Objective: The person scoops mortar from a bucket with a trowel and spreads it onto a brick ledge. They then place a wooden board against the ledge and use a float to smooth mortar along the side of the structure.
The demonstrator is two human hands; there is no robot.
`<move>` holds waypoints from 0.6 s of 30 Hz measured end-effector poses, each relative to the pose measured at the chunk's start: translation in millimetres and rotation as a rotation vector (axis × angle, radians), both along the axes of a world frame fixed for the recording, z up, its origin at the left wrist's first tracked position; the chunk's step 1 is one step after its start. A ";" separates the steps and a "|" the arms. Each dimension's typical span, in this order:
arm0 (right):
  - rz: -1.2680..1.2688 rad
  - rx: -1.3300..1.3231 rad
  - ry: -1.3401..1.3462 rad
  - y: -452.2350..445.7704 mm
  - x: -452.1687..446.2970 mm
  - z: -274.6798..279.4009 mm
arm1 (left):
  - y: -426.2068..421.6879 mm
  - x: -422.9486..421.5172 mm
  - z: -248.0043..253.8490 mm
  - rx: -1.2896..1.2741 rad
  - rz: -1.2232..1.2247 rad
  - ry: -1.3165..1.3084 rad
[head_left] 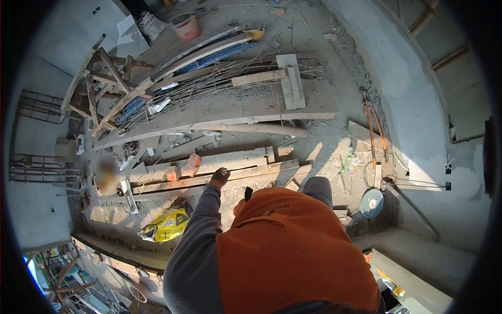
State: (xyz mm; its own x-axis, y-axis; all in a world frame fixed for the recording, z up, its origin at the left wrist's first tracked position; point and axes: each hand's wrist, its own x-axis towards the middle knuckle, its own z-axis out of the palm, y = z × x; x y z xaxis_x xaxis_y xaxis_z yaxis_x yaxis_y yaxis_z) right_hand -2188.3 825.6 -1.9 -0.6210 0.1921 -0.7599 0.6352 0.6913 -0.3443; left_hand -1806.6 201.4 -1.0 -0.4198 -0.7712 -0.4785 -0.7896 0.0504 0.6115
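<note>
My left hand (pixel 220 177), dark at the end of a grey sleeve, is over a long narrow wooden plank (pixel 261 170) on the ground. Its fingers look curled around the plank's edge, though they are small and in shadow. Beyond it lies a wider pale board (pixel 240 158). Two orange brick pieces (pixel 192 165) rest on the boards left of the hand. A yellow bag (pixel 168 224) lies crumpled left of my forearm. My right hand is hidden behind my orange vest (pixel 293 251).
Ahead lie steel bars (pixel 209 86) and long boards (pixel 219 118). A wooden trestle (pixel 104 83) and a red bucket (pixel 186 29) stand at the far left. Orange-handled bolt cutters (pixel 374 131) and a round grey disc (pixel 372 203) are by the right wall. Rubble covers the floor.
</note>
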 end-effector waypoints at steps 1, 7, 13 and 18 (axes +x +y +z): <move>0.024 -0.002 0.003 -7.4 -18.3 0.5 | 2.4 3.3 1.8 0.024 0.037 -0.041; 0.290 -0.015 -0.032 -100.6 -162.9 -12.0 | 38.1 25.1 -12.0 0.043 0.284 -0.192; 0.642 -0.075 -0.089 -257.8 -328.7 -50.1 | 124.0 -15.5 2.1 0.119 0.640 -0.345; 0.835 -0.120 -0.107 -406.0 -464.9 -73.4 | 201.6 -136.1 47.1 0.235 0.684 -0.375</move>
State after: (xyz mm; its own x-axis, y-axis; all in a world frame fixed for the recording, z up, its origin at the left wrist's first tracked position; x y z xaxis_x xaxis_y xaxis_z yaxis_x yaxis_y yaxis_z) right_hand -2653.3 419.5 -75.3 -0.4469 -0.3833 -0.8083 -0.0340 0.9102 -0.4128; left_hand -1942.7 403.0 46.1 0.3281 -0.6607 -0.6752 -0.7537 -0.6140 0.2345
